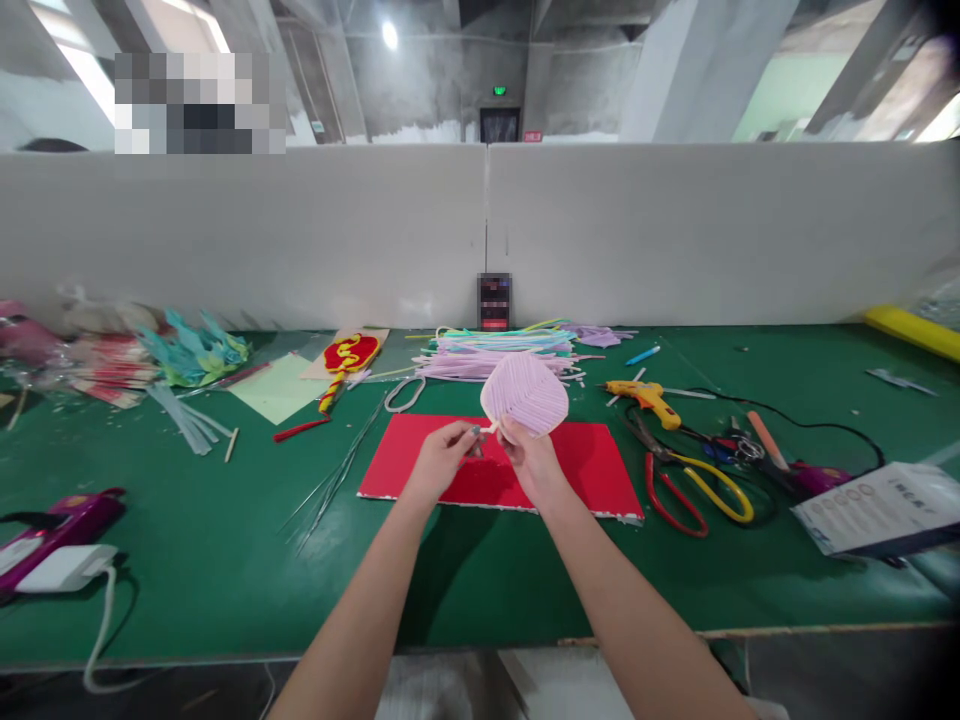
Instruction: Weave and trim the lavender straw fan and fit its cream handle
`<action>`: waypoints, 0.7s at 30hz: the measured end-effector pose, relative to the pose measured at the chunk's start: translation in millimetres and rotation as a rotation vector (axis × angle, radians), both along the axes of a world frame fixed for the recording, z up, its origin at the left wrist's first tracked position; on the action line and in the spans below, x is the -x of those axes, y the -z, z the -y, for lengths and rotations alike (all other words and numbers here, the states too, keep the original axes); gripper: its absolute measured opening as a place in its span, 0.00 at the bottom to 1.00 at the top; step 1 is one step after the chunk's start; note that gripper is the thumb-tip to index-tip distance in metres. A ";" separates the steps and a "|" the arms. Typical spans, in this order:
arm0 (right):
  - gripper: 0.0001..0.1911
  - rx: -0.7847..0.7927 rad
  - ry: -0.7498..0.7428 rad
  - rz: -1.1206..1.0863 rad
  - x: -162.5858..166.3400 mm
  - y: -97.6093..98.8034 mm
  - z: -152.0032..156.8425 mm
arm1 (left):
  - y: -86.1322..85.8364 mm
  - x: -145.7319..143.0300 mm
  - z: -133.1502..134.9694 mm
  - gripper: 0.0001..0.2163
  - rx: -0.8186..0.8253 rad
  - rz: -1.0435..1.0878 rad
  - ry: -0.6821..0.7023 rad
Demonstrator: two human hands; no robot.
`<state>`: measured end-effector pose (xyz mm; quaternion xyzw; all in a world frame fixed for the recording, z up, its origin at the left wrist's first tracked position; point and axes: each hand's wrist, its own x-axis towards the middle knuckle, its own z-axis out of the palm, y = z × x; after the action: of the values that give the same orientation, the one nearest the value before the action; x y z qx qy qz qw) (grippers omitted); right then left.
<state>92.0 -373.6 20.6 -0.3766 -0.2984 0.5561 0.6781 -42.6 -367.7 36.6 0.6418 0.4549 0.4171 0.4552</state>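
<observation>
A pale pink round fan (525, 390), its face built of slanting rows that look like pipe cleaners, is held up over a red board (592, 460). My right hand (531, 465) is closed on the fan's lower edge, where the short pale stem begins. From the other side, my left hand (444, 458) pinches the end of that stem; its fingertips partly hide it. Behind the fan lies a pile of pink, mint and yellow pipe cleaners (457, 365). A finished-looking red and yellow fan (352, 355) with a twisted handle and red tassel lies to the left.
Right of the board lie a yellow glue gun (645, 398), large pliers or cutters (694, 490) and a white printed box (877, 510). Left are thin wires (337, 475), teal pieces (195, 350) and a purple power strip (75, 520). A phone (495, 300) leans on the partition (300, 240).
</observation>
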 end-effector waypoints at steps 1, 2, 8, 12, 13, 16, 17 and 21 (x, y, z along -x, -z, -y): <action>0.13 0.014 -0.013 -0.018 -1.0 -0.8 0.7 | 4.4 -7.4 3.3 0.12 0.004 0.036 -0.028; 0.14 0.028 -0.029 -0.032 -2.0 -1.9 1.7 | 8.5 -15.3 6.9 0.12 0.012 0.072 -0.055; 0.20 0.114 -0.112 -0.033 -4.4 -9.0 7.3 | 21.6 -58.4 26.4 0.13 0.051 0.254 -0.192; 0.20 0.144 0.002 0.020 -1.6 -3.8 7.1 | 20.3 -74.0 34.0 0.11 0.091 0.304 -0.280; 0.20 0.143 0.039 0.041 -1.1 -2.1 6.9 | 19.4 -75.9 34.7 0.11 0.103 0.300 -0.292; 0.16 0.118 0.170 0.117 -1.6 0.9 6.0 | 16.5 -76.0 33.3 0.10 0.118 0.268 -0.272; 0.15 0.102 0.220 0.145 -2.5 0.9 5.6 | 15.3 -74.0 31.8 0.10 0.115 0.253 -0.249; 0.17 0.012 0.392 0.259 -7.4 -0.1 2.6 | 7.4 -56.9 23.4 0.08 0.093 0.166 -0.131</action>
<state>99.4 -376.2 20.6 -0.4996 -0.3007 0.3628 0.7269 14.3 -391.2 29.2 0.5521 0.4753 0.4763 0.4924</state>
